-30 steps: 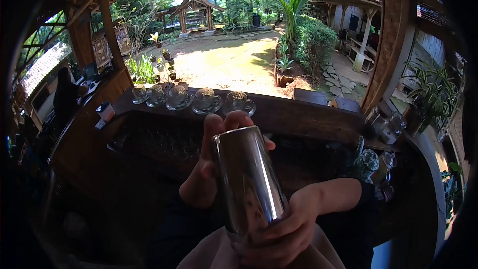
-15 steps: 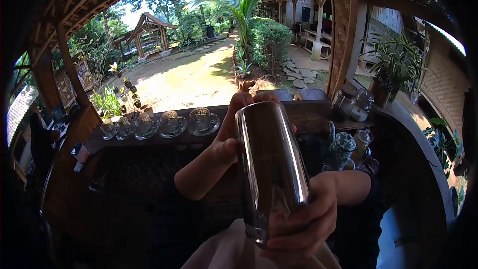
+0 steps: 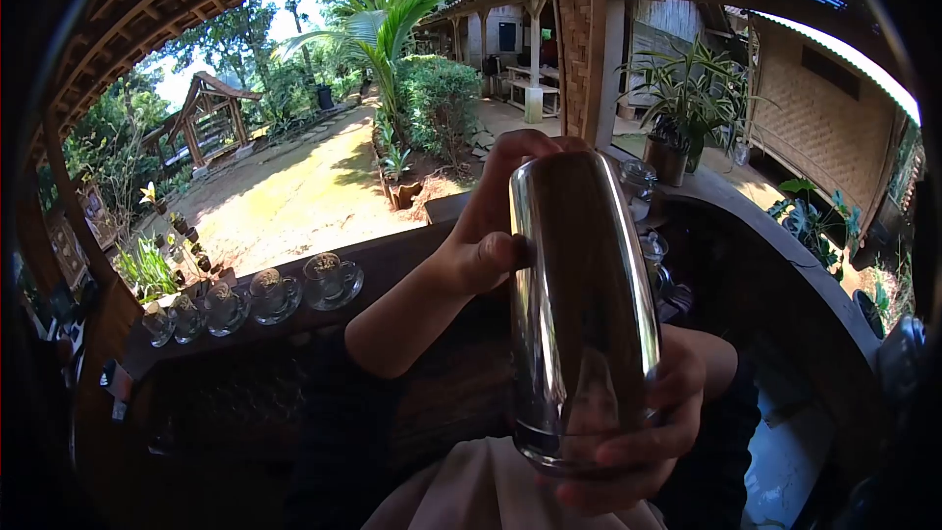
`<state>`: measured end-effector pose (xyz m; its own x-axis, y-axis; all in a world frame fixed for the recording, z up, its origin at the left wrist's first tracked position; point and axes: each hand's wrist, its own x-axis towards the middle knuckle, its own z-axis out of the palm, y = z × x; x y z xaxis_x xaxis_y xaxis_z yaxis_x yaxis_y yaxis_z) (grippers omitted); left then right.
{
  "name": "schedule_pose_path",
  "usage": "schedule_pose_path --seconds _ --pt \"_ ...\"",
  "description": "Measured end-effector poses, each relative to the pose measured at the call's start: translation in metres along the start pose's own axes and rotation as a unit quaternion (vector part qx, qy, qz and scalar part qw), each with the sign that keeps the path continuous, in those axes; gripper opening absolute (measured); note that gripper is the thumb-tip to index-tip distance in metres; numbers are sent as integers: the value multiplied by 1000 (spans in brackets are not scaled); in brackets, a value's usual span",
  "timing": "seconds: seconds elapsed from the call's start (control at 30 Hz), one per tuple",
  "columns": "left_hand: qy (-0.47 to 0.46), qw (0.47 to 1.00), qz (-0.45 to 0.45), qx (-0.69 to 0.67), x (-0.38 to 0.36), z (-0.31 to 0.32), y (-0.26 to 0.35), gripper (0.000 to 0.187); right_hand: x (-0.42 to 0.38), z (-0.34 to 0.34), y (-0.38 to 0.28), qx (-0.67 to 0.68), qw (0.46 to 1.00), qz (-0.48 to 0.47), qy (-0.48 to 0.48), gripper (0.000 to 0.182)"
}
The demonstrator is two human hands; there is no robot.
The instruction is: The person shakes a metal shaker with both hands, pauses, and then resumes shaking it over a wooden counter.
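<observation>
the view has swung toward the person's right, and the metal cylinder [image 3: 584, 285] has come up a little in the view and leans less than it did a moment ago. it is off the desk [image 3: 417, 245], held up in front of the body between both hands. the left hand [image 3: 489, 226] is at its upper end, fingers curled over the far side of the top and thumb against the side wall; the right hand [image 3: 657, 437] is wrapped around its lower end, with fingers across the near face. so neither hand is free, and the two-ended grip looks firm, i'd judge, with the long polished wall between the hands uncovered. whether the cylinder has anything in it, or whether the covered upper end has a lid, i cannot tell. to the left of the cylinder, well apart from it, five glass cups [image 3: 275, 296] line the desk; they now sit farther left in the view, though their row looks unchanged, which suggests the head turned rather than the cups. beyond the cylinder and to its right there is a glass jar [image 3: 638, 180], with a potted plant [image 3: 689, 98] just beside that; neither is in the hands.
</observation>
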<state>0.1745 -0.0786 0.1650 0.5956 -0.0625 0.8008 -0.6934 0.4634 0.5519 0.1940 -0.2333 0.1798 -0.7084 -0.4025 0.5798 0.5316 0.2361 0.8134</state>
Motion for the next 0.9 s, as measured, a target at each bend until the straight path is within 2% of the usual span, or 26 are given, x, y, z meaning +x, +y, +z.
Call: schedule_pose_path --seconds 0.03,0.07,0.1,0.13,0.17,0.2,0.23,0.27,0.3,0.33,0.37,0.4,0.43,0.47,0.53,0.57,0.6,0.67,0.7,0.73,0.77,0.8,0.83,0.87,0.9 --pt "-48 998 18 -25 6 9 -6 60 -7 4 2 -24 990 -98 103 20" --pt "21 976 -96 -193 19 16 -9 57 -1 -23 8 -21 996 7 -84 18" --pt "-19 945 -129 -301 34 -14 -34 52 -9 -27 27 -16 985 90 -148 22" --pt "-59 898 -162 -405 46 -44 -60 48 -25 -27 49 -30 959 188 -210 37" --pt "-66 894 -169 -411 55 -43 -69 48 -44 -25 61 -68 918 325 -217 37" --pt "157 925 -210 -276 62 -38 -76 45 -51 -22 65 -12 787 594 -164 38" --pt "367 893 -234 -118 68 -34 -82 45 -53 -29 71 62 697 709 -87 41" --pt "357 895 -239 -119 72 -33 -86 45 -55 -39 71 52 700 707 -86 41" --pt "219 926 -193 -240 72 -30 -85 45 -36 -45 65 -18 832 529 -168 38" --pt "77 921 -139 -355 67 -27 -81 46 -15 -51 54 -84 911 322 -245 35" --pt "0 912 -206 -353 66 10 -40 48 10 -59 34 -78 923 240 -291 30" --pt "19 938 -195 -287 67 21 -34 52 29 -61 7 -78 950 160 -257 28" --pt "-63 987 -5 -150 66 41 -31 54 38 -59 -8 -76 969 75 -222 26" --pt "-140 973 185 -3 64 54 -30 57 28 -54 -3 -73 984 -120 -111 22" --pt "-143 977 155 14 71 43 -26 59 22 -60 3 -24 987 -138 -82 20" --pt "-141 982 124 34 75 36 -26 62 21 -68 10 -37 987 -43 -150 21" --pt "52 989 -86 -108 85 28 -37 55 19 -75 23 -48 974 53 -215 23" --pt "-69 926 -183 -324 113 -25 -90 45 -16 -78 66 -108 933 211 -270 25" --pt "-71 924 -186 -327 110 -29 -108 45 -33 -74 77 -95 902 365 -211 26" --pt "-11 997 -80 2 107 -27 -121 41 -36 -69 81 -80 846 507 -145 29" --pt "50 942 38 331 105 -29 -132 39 -34 -75 76 -84 845 508 -144 29" --pt "44 942 39 332 104 -17 -114 39 -16 -77 69 -106 885 424 -162 27" --pt "29 995 -88 40 99 8 -77 41 2 -79 59 -124 915 339 -180 26" --pt "16 944 -208 -257 89 32 -51 47 20 -83 41 -100 941 252 -203 26" --pt "9 971 -138 -196 76 51 -39 52 32 -86 21 -75 958 161 -223 26"
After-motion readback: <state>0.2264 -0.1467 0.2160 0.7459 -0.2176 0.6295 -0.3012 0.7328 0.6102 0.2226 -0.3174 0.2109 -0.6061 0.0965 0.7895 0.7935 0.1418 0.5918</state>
